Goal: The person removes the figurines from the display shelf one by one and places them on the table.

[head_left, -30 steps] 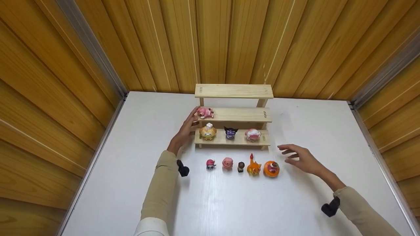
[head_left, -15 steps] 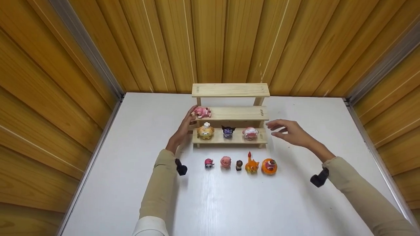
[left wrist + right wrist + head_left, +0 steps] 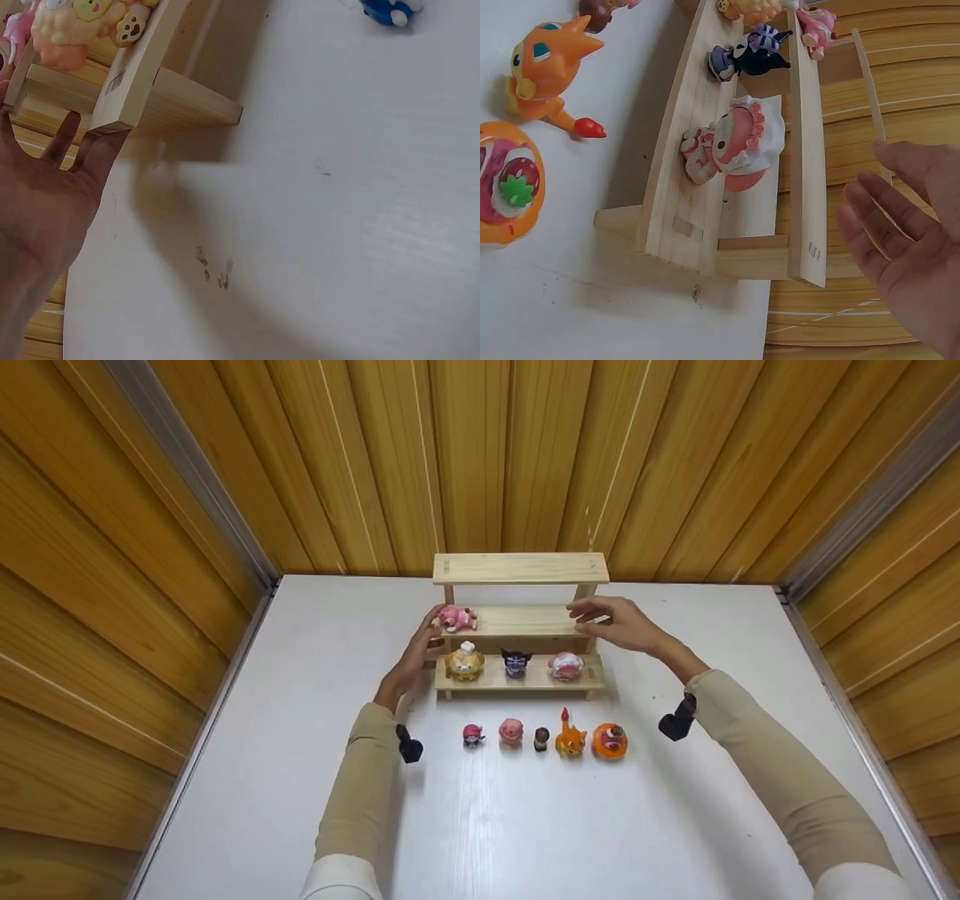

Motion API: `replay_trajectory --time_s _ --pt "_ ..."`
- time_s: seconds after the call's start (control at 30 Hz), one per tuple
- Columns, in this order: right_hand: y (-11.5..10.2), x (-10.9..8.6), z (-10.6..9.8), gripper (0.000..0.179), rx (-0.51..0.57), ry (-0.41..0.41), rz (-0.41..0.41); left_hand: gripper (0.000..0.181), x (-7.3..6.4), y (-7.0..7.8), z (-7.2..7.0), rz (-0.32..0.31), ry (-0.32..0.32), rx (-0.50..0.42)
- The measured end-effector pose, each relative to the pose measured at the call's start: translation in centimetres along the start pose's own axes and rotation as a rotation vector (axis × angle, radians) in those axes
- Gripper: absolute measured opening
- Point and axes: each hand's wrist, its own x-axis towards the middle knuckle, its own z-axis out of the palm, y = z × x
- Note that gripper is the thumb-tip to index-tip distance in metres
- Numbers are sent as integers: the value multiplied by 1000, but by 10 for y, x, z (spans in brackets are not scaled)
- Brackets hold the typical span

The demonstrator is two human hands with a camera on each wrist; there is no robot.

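A three-tier wooden display stand (image 3: 525, 568) stands on the white table. My left hand (image 3: 411, 661) rests against its left end, beside a pink bear figurine (image 3: 458, 619) lying on the middle tier. In the left wrist view, fingertips of that hand (image 3: 45, 202) reach behind the board ends. My right hand (image 3: 626, 624) hovers at the right end of the middle tier, fingers loosely bent and holding nothing. On the bottom tier sit a yellow figurine with a white chef hat (image 3: 465, 664), a dark purple figurine (image 3: 515, 663) and a pink-and-white figurine (image 3: 742, 142).
Before the stand, a row of figurines lies on the table: a red-capped one (image 3: 472, 734), a pink one (image 3: 511, 731), a small brown-haired one (image 3: 541, 739), an orange one with a red-tipped tail (image 3: 571, 741), and an orange round one (image 3: 610, 741). Wood-panelled walls (image 3: 480, 457) enclose the table.
My right hand has moved up and left, from beside the figurine row to the middle tier's right end. My left hand stays at the stand's left end.
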Motion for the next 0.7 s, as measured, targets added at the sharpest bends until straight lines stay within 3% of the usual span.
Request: replay_trajectory --time_s 0.37,0.7 --pt "-12 33 22 37 71 -37 26 56 -2 0 -6 -49 32 17" --pt "-25 62 47 36 65 -76 -51 58 -4 -6 -7 -53 49 5"
